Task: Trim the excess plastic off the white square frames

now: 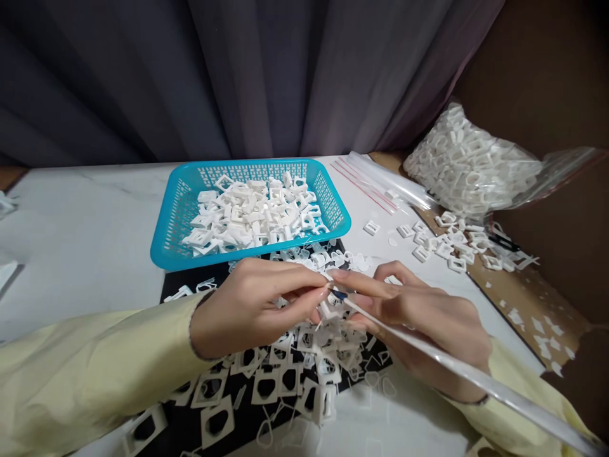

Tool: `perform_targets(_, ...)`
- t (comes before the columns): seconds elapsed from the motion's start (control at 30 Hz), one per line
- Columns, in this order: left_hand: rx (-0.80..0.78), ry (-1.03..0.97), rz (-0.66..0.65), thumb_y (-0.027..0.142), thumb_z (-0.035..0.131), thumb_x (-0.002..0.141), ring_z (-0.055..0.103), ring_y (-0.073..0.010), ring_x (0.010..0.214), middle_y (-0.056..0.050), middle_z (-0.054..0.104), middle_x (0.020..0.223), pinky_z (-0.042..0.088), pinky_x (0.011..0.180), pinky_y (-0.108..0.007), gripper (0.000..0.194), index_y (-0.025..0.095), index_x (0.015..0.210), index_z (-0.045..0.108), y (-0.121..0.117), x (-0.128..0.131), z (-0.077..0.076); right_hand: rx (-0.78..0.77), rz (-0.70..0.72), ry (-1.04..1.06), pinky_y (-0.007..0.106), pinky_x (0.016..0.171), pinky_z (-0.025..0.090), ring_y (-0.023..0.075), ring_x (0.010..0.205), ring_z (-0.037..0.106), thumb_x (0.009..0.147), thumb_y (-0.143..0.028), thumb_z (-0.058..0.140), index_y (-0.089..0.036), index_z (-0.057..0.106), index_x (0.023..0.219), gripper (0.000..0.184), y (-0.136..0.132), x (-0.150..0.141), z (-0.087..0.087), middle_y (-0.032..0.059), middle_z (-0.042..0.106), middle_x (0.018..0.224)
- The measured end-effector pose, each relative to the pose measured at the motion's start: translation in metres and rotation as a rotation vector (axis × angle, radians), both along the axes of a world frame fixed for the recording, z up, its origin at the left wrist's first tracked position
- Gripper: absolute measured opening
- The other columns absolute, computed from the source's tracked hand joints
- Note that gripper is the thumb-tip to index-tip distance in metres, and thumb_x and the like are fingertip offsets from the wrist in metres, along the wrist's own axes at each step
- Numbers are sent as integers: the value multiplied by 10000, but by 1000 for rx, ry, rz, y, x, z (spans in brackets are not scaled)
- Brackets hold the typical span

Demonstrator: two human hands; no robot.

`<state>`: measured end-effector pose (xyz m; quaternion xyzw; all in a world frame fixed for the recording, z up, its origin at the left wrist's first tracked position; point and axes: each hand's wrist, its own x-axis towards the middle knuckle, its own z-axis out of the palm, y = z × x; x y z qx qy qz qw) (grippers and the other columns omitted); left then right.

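1 wht pc (333, 310): L grip (327, 287) pinched on, R grip (346, 297) loosely round.

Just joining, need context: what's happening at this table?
A person's left hand and right hand meet around a small white piece; the exact grip is unclear. A long pale strip runs to them from the lower right, dark blue at its near end. Below, white pieces with cutouts lie heaped on a black mat. Behind, a blue basket holds more, as does a clear bag on the right.
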<state>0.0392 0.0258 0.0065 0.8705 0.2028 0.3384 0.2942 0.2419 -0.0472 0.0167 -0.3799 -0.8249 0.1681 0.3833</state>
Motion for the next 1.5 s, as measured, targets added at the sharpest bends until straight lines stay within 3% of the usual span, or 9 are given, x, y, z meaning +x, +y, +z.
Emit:
perform_targets(0.1,-98,-16,-10,63,587,792,617,-75,557,19,709,626,485,573,-156,105,151,795,645,-2,0,1,-24,-10,61,362,668,463,206,898,667,784,38,572,-225,528,882,285,-2,1,-2,31,688,1065)
perform_targets(0.2,-158,-12,-17,66,587,793,611,-77,538,32,713,620,489,553,-161,110,159,788,646,-3,1,3,-55,-16,80,362,659,453,214,915,658,807,28,548,-233,503,838,266,-3,2,-3,1,719,927)
perform_targets(0.37,-129,-25,2,55,597,780,599,-57,521,29,708,611,469,527,-130,111,145,778,662,-3,2,3,-108,5,37,334,667,441,196,1000,620,832,-7,537,-232,483,844,231,-2,2,-3,-13,709,875)
perform_targets(0.57,-88,-37,4,49,588,788,611,-53,525,26,703,600,478,537,-122,121,134,756,667,-3,3,0,-54,-28,55,316,627,427,185,885,662,857,-46,523,-211,412,705,251,1,-3,0,12,695,733)
perform_targets(0.8,31,-27,69,65,586,782,609,-63,506,1,688,603,455,493,-130,130,131,698,660,-4,5,-3,-1,-104,-48,328,776,441,157,988,640,876,-84,516,-208,423,714,224,-1,-8,-2,68,652,1141)
perform_targets(1.0,60,-27,79,50,594,771,608,-55,505,1,702,614,456,505,-117,116,126,718,664,-5,6,-4,9,-108,-184,334,843,408,176,1142,555,901,-120,490,-210,478,829,116,0,-6,-1,30,673,1104)
perform_targets(1.33,-41,-23,41,51,586,785,613,-45,500,22,690,577,459,501,-109,120,119,740,674,-5,7,-4,45,-89,-22,351,797,455,160,1043,618,905,-81,462,-226,407,778,201,3,-8,-6,58,697,1033)
perform_targets(1.5,29,-38,69,29,594,770,607,-46,493,14,680,564,460,508,-110,114,110,718,656,-7,7,-5,42,-137,-293,324,805,402,122,1102,569,946,-122,381,-199,508,863,169,3,-11,-9,53,669,1097)
